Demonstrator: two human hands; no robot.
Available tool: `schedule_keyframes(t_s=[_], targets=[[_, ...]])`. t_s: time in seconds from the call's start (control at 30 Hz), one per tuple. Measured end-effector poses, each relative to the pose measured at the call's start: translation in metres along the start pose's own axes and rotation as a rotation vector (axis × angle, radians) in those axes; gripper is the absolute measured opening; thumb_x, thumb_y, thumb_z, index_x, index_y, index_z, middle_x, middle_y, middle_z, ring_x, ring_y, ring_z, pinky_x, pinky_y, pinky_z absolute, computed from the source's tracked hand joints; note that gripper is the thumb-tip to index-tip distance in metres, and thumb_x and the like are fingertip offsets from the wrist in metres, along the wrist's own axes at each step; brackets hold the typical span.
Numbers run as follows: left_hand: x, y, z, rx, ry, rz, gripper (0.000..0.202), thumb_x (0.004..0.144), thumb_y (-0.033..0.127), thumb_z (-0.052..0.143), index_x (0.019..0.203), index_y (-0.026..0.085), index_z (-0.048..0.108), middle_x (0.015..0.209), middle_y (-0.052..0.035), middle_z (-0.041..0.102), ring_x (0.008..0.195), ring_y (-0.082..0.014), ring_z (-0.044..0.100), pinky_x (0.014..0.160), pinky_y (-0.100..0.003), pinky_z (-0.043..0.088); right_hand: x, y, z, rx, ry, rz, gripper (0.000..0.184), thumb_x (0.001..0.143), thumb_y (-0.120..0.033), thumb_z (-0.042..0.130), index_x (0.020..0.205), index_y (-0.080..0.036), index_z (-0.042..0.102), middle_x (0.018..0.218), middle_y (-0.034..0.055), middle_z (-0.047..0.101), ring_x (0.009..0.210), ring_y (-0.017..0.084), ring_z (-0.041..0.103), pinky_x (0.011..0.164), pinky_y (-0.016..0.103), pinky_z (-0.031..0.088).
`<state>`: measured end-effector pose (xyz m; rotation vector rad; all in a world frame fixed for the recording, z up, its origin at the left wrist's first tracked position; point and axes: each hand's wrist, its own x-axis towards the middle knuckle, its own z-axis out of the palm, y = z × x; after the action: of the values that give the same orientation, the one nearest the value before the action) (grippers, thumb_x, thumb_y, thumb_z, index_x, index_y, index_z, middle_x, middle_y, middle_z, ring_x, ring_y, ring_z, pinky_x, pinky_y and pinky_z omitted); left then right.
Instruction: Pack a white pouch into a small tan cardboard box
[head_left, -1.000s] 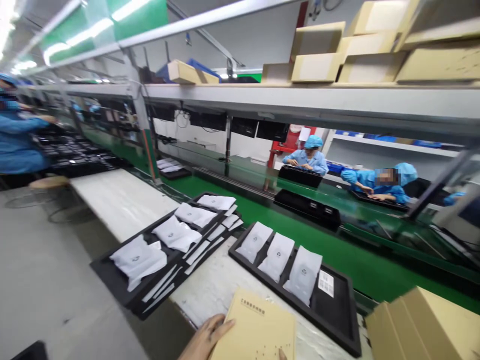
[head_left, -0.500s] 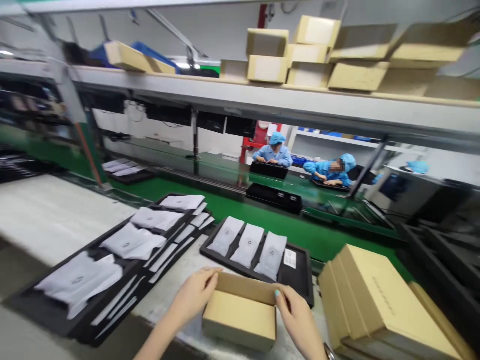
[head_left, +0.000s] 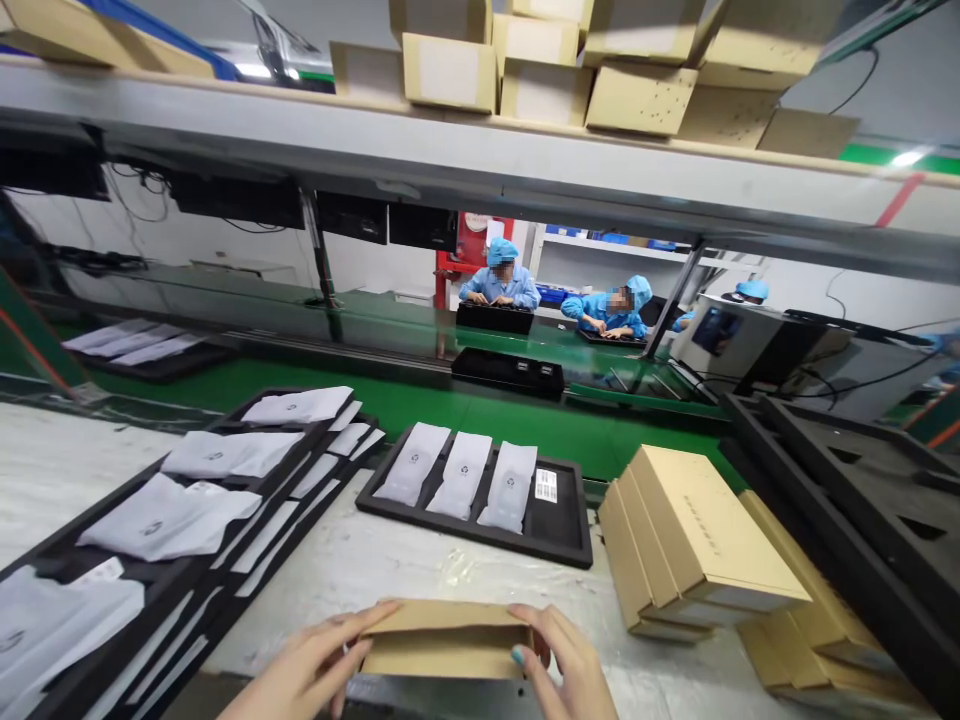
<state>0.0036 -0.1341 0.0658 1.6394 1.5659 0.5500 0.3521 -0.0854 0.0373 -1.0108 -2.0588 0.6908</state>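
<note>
Brown cardboard is what both hands are closed on: a small open carton [head_left: 444, 640] is gripped at the near edge of the workbench [head_left: 390, 560], the left hand [head_left: 307, 672] clamped on its left end and the right hand [head_left: 564, 668] on its right end, fingers curled over the rim. The bench surface is seen to be covered with a pale, wrinkled plastic sheet. Just behind the carton, toward the far edge, a black tray [head_left: 559, 520] is laid flat, and three white pouches [head_left: 465, 485] are lined up in it beside a small printed label [head_left: 546, 486]. Along the left edge a long black tray [head_left: 225, 560] is filled with larger white bags [head_left: 169, 515]. Near the right edge a stack of flat cardboard boxes [head_left: 697, 540] is piled, with dark foam trays [head_left: 847, 500] beyond it. A green conveyor belt [head_left: 420, 405] is run behind the bench. Overhead, a grey shelf [head_left: 480, 165] is loaded with more cardboard boxes [head_left: 540, 70]. Across the belt, people in blue coats and caps [head_left: 501, 285] are seated at black trays.
</note>
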Motion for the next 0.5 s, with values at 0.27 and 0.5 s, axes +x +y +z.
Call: schedule_keyframes(t_s=[0.27, 0.5], targets=[[-0.005, -0.043, 0.022, 0.207, 0.187, 0.105, 0.044, 0.099, 0.045, 0.046, 0.142, 0.042, 0.051, 0.144, 0.0039, 0.058, 0.134, -0.0241, 0.053, 0.111, -0.045, 0.04, -0.002, 0.0, 0.004, 0.154, 0.05, 0.061, 0.025, 0.1, -0.036, 0.052, 0.12, -0.024, 0.062, 0.076, 0.0012, 0.063, 0.061, 0.014, 0.061, 0.054, 0.021, 0.049], [0.016, -0.011, 0.014, 0.11, 0.234, 0.174, 0.042, 0.1, 0.043, 0.044, 0.139, 0.035, 0.057, 0.139, 0.0024, 0.062, 0.129, -0.0202, 0.057, 0.11, -0.036, 0.043, 0.027, -0.009, -0.012, -0.108, 0.061, -0.029, 0.027, 0.103, -0.021, 0.041, 0.126, -0.025, 0.054, 0.101, 0.0053, 0.068, 0.088, 0.018, 0.068, 0.079, 0.028, 0.055]])
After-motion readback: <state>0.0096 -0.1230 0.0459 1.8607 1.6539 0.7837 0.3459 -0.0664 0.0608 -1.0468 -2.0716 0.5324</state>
